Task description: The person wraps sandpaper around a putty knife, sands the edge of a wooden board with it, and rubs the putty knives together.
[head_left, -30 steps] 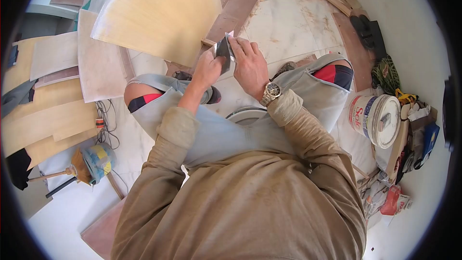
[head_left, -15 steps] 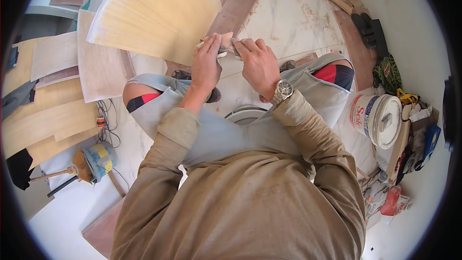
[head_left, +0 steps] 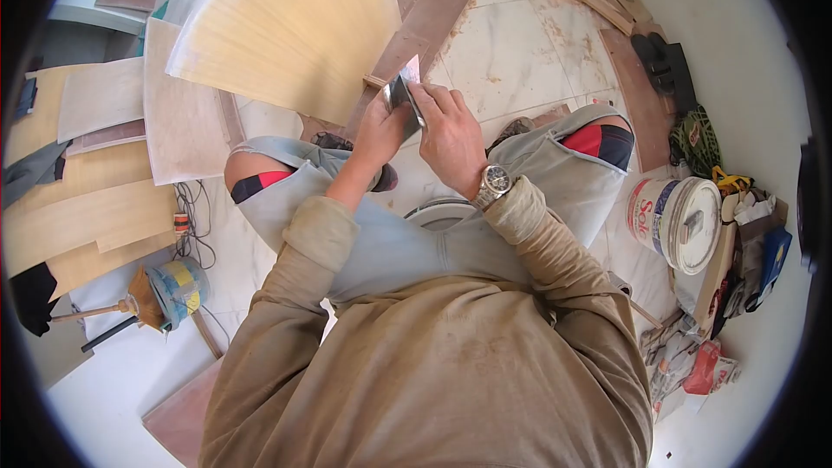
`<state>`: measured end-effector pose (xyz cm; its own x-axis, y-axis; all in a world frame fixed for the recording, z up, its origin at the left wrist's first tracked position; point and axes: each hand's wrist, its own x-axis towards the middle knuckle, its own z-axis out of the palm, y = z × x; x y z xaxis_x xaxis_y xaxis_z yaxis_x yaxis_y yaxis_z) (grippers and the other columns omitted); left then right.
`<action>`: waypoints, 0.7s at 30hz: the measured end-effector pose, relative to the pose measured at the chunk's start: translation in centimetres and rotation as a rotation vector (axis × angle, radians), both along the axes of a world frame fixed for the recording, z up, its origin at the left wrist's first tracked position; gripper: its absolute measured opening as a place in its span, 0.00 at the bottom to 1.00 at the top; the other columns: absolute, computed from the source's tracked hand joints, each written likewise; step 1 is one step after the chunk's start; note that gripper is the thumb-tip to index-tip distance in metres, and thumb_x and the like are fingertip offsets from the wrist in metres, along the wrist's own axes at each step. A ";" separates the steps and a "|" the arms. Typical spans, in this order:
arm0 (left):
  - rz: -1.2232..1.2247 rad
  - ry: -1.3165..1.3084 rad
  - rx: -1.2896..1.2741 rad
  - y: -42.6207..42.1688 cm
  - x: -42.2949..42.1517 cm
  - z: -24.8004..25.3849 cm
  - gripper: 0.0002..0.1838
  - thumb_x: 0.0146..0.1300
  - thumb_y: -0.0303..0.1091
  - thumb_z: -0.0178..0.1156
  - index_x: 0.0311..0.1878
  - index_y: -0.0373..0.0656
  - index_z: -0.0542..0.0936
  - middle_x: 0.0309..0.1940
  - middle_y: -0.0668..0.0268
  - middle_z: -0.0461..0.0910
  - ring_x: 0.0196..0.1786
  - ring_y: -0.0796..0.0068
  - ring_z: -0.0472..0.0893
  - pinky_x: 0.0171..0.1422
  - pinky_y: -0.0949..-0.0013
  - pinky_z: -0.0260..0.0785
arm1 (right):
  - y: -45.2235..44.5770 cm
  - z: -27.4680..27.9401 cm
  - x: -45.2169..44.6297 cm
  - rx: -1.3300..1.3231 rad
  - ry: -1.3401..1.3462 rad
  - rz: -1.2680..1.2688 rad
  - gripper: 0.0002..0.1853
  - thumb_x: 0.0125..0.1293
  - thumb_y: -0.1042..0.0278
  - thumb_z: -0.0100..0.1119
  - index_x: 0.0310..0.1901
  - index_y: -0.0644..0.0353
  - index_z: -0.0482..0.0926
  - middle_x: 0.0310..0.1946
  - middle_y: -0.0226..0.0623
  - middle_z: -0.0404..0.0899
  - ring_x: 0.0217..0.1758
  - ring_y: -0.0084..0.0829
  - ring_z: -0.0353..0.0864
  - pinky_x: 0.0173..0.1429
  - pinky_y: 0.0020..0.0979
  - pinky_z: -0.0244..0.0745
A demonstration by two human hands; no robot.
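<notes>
Two thin metal blades meet between your hands, above the gap between your knees.
Your left hand (head_left: 379, 133) pinches what looks like one blade (head_left: 392, 94), thumb toward its face; your right hand (head_left: 452, 140) grips the darker blade (head_left: 415, 107), fingers bent over its top. You seem to be working one against the other, and a next stroke would call for a firm pinch, matched angles and fingertips clear of the edges; whether the edges touch, you cannot tell. Count two hands, apparently two blades, one wristwatch (head_left: 496, 182) on your right wrist, one lidded white bucket (head_left: 646, 215) beyond your right knee, one blue bucket (head_left: 190, 272) on your left, and one large curved panel (head_left: 299, 30) ahead.
</notes>
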<state>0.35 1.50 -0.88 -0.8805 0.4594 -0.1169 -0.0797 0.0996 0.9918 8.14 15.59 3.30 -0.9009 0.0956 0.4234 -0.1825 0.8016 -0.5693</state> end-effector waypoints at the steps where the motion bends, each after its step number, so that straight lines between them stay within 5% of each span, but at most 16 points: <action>1: 0.037 -0.185 0.195 0.1 0.6 1.0 0.23 0.68 0.22 0.51 0.66 0.35 0.73 0.54 0.57 0.82 0.54 0.68 0.82 0.59 0.65 0.75 | -0.1 -0.5 0.0 0.005 0.001 -0.029 0.30 0.54 0.81 0.59 0.62 0.59 0.78 0.55 0.38 0.79 0.54 0.44 0.77 0.58 0.41 0.76; 2: 0.076 -0.369 0.391 0.1 1.0 1.9 0.21 0.68 0.23 0.52 0.64 0.35 0.75 0.51 0.60 0.82 0.51 0.71 0.82 0.57 0.66 0.75 | -0.1 -0.8 -0.3 0.011 0.001 -0.056 0.30 0.54 0.81 0.59 0.63 0.58 0.78 0.56 0.37 0.79 0.54 0.44 0.77 0.58 0.41 0.76; 5: 0.106 -0.464 0.364 -1.4 0.8 3.9 0.20 0.66 0.27 0.55 0.61 0.34 0.75 0.51 0.58 0.82 0.52 0.64 0.84 0.59 0.59 0.78 | 0.0 -1.0 -0.3 0.071 -0.005 -0.018 0.30 0.54 0.80 0.60 0.63 0.57 0.78 0.56 0.35 0.79 0.54 0.42 0.77 0.58 0.39 0.74; 10: 0.130 -0.566 0.271 -3.6 -0.5 6.3 0.20 0.56 0.28 0.57 0.54 0.33 0.77 0.42 0.57 0.83 0.39 0.65 0.86 0.43 0.59 0.83 | 0.5 0.2 1.2 0.200 -0.014 0.129 0.32 0.53 0.81 0.60 0.64 0.56 0.77 0.56 0.33 0.79 0.53 0.39 0.76 0.57 0.38 0.71; 21: 0.077 -0.461 0.128 -4.4 -1.0 5.4 0.19 0.78 0.43 0.55 0.59 0.37 0.77 0.49 0.63 0.83 0.48 0.74 0.84 0.53 0.66 0.78 | 1.4 -1.0 0.8 0.248 -0.031 0.162 0.27 0.57 0.77 0.59 0.62 0.58 0.77 0.54 0.33 0.78 0.51 0.37 0.75 0.55 0.38 0.70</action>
